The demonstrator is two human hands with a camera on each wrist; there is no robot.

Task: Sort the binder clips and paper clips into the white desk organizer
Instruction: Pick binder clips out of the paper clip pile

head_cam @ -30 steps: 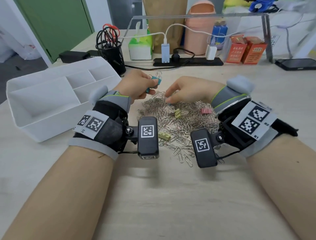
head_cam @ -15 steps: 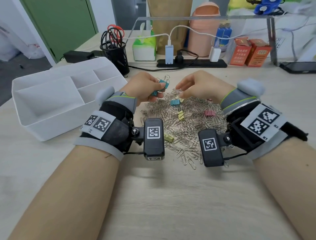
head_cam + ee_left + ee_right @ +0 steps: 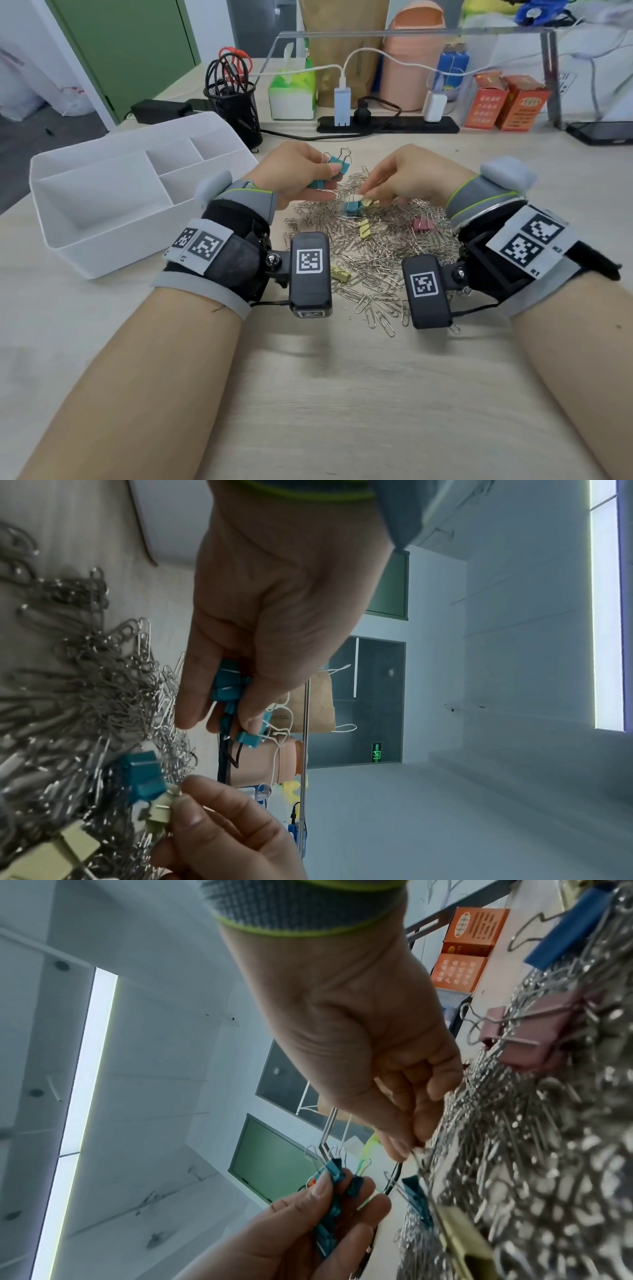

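Note:
A heap of silver paper clips (image 3: 373, 253) lies on the desk between my hands, with coloured binder clips mixed in. My left hand (image 3: 329, 174) hovers over the heap's far left edge and grips several teal binder clips (image 3: 227, 691). My right hand (image 3: 368, 199) reaches down onto the heap, its fingertips pinching a pale yellow binder clip (image 3: 160, 813). Right beside it a teal binder clip (image 3: 352, 207) lies on the heap. More yellow clips (image 3: 364, 230) and a pink one (image 3: 423, 224) lie further out. The white desk organizer (image 3: 102, 240) stands to the left, its compartments bare where visible.
A black mesh pen cup (image 3: 234, 102) stands behind the organizer. A power strip (image 3: 387, 124) with chargers, a tissue box (image 3: 291, 96), orange boxes (image 3: 507, 102) and a phone (image 3: 599, 132) line the back. A blue binder clip (image 3: 568, 942) sits at the heap's right.
My right hand has dropped from beside the left hand back onto the heap and now pinches a pale yellow clip. The left hand has stayed raised with its teal clips.

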